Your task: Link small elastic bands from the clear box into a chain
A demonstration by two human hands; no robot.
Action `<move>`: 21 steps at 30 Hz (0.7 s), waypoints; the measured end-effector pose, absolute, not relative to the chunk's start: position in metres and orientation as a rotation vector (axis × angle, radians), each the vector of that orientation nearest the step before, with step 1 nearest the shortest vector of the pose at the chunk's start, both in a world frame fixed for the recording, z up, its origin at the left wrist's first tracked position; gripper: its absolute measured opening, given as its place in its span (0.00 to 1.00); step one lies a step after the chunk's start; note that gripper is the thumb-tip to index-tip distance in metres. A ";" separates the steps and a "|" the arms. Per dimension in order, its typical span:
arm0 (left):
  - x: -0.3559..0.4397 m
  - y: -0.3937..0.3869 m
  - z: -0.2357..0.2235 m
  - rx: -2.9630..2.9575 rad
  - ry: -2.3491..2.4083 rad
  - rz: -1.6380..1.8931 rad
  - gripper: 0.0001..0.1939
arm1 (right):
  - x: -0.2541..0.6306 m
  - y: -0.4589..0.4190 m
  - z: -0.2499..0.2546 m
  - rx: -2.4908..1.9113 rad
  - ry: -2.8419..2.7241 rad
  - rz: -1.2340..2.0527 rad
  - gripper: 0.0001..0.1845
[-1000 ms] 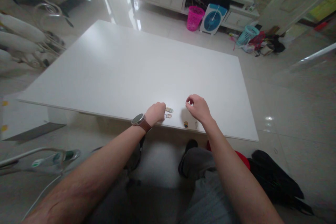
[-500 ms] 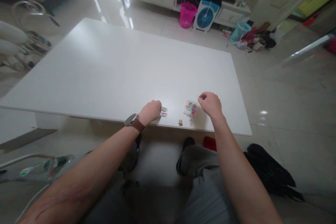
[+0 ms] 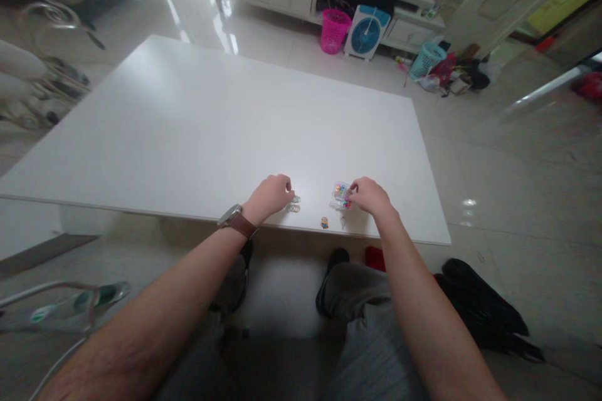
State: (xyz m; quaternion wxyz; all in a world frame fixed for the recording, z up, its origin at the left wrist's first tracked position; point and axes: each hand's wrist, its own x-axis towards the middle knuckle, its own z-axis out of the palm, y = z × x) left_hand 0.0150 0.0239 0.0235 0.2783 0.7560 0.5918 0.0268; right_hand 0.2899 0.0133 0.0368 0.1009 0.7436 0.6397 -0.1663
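The left hand [image 3: 273, 196] is loosely curled over the near part of a white table [image 3: 263, 119], with its thumb and fingertips close together at the left end of an upper row of small rings [image 3: 296, 199]. Whether those fingertips pinch a ring cannot be told at this size. Just below that row, closer to the table's near edge, lies a lower row of small rings [image 3: 295, 208], the rings in it overlapping one another. A round watch [image 3: 229, 215] on a brown strap [image 3: 244, 225] circles the left wrist. To the right, a small clear box [image 3: 335, 203] rests on the table, with brightly coloured beads [image 3: 340, 190] showing inside it in more than one spot. The right hand [image 3: 370, 195] is bent over the right side of this box, partly curled, thumb and forefinger bowed toward each other with a little space between them farther back; it is too small to tell whether the fingertips have hold of a bead. In front of the box, near the table's edge, lie a little yellow and dark figure [image 3: 324, 223] and, just beside it on the right, a pale trinket [image 3: 343, 222] whose shape is unclear. Beyond the table, a pink basket [image 3: 335, 31] stands next to a blue and white fan [image 3: 366, 34] on the floor.
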 end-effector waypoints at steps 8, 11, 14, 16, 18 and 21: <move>0.015 0.023 0.024 2.027 1.589 0.074 0.11 | 0.288 0.015 0.030 2.155 1.873 -0.477 0.12; 0.016 0.022 0.024 2.030 1.582 0.075 0.11 | 0.286 0.015 0.029 2.151 1.872 -0.472 0.12; 0.015 0.021 0.026 2.029 1.585 0.076 0.11 | 0.286 0.015 0.029 2.158 1.893 -0.448 0.11; 0.015 0.021 0.026 2.026 1.587 0.078 0.11 | 0.287 0.015 0.027 2.166 1.905 -0.442 0.11; 0.014 0.021 0.026 2.023 1.584 0.082 0.11 | 0.289 0.015 0.026 2.168 1.907 -0.463 0.10; 0.014 0.022 0.025 2.022 1.573 0.095 0.11 | 0.293 0.016 0.026 2.176 1.925 -0.503 0.09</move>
